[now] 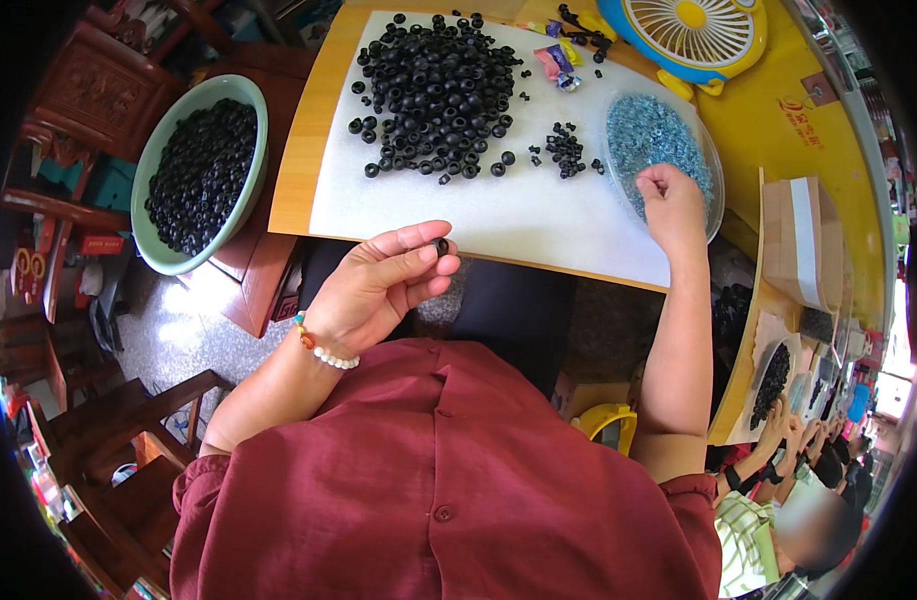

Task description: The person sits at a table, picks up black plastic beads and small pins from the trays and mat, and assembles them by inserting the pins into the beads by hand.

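Observation:
Between the thumb and fingers of my left hand (383,278) is a small round black part with a hole (440,246), held just off the table's near edge. My right hand (672,208) is closed in a pinch over a clear round tub (719,190) of small pale blue pieces (658,135); what the fingertips hold, if anything, is too small to make out. A large heap of round, hollow black parts (438,95) covers the left of a white mat (508,225). Between heap and tub lies a little cluster of smaller black pieces (566,152).
A pale green basin (141,215) full of black parts stands left of the table. Wrapped sweets (558,65) and a blue-yellow fan (690,40) are at the back. To the right are a cardboard box (800,245) and other people's hands (773,440) at another table.

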Available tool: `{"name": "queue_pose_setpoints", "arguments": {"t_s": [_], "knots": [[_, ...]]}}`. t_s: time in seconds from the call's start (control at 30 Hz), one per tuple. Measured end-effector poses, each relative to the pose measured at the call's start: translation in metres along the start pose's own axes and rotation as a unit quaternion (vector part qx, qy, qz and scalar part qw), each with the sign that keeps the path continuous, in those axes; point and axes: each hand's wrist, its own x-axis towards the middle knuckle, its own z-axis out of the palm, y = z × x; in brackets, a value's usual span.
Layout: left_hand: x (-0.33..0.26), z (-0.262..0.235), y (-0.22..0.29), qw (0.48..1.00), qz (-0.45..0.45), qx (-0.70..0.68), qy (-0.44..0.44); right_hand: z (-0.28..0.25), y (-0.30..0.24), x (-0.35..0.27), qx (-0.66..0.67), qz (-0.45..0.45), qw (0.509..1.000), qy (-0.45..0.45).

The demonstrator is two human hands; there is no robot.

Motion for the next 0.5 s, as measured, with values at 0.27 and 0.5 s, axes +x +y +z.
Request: {"name": "queue_pose_setpoints", "arguments": {"t_s": [0.27,0.5], "knots": [[0.001,-0.002,-0.004,1.000,-0.007,-0.003,-0.003,-0.001,-0.028,0.002,0.150,-0.070,0.986,0.019],[-0.001,-0.003,-0.004,1.000,-0.013,0.003,0.011,0.000,-0.019,0.011,-0.046,-0.038,0.998,0.003]]}}
